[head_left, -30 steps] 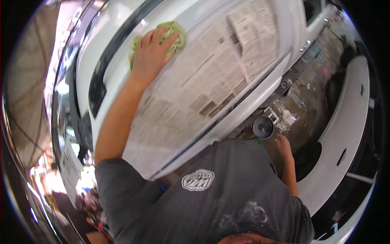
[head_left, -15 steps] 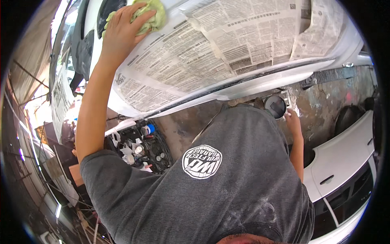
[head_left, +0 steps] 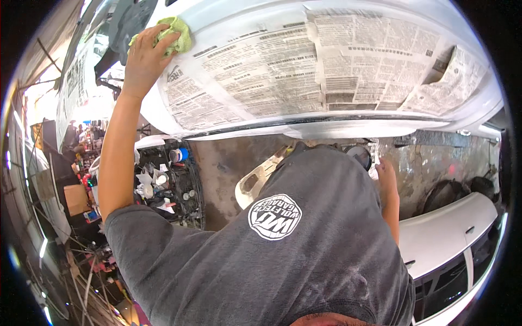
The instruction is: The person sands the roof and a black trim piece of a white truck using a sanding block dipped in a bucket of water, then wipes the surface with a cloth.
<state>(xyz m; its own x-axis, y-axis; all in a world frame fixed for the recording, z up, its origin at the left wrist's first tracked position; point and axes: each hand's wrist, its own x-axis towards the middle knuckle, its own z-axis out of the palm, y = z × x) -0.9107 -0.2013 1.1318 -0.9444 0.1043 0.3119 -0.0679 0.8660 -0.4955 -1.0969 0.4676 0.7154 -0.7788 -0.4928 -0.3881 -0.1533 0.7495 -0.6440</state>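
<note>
At the upper left, my left hand (head_left: 147, 60) is closed round a crumpled yellow-green cloth (head_left: 178, 37). The cloth lies against the pale panel of a car (head_left: 217, 24), by the edge of newspaper sheets (head_left: 266, 68) that cover much of it. Lower on the right, my right hand (head_left: 386, 176) hangs beside my body with its fingers curled. Whatever they hold, if anything, is hidden. Next to that hand is a round, dark object (head_left: 360, 156), partly covered by my shirt.
A black tray (head_left: 190, 209) of jars, crumpled paper and a blue-lidded pot stands below my left arm. A cream-coloured piece with cut-outs (head_left: 251, 185) shows beside my shirt. Another white car (head_left: 446, 228) stands at the lower right. Behind it lie dark round shapes (head_left: 445, 193).
My left hand and the cloth have shifted left and slightly down along the panel. The whole view has turned and moved too. My right hand has drawn a little away from the round object.
</note>
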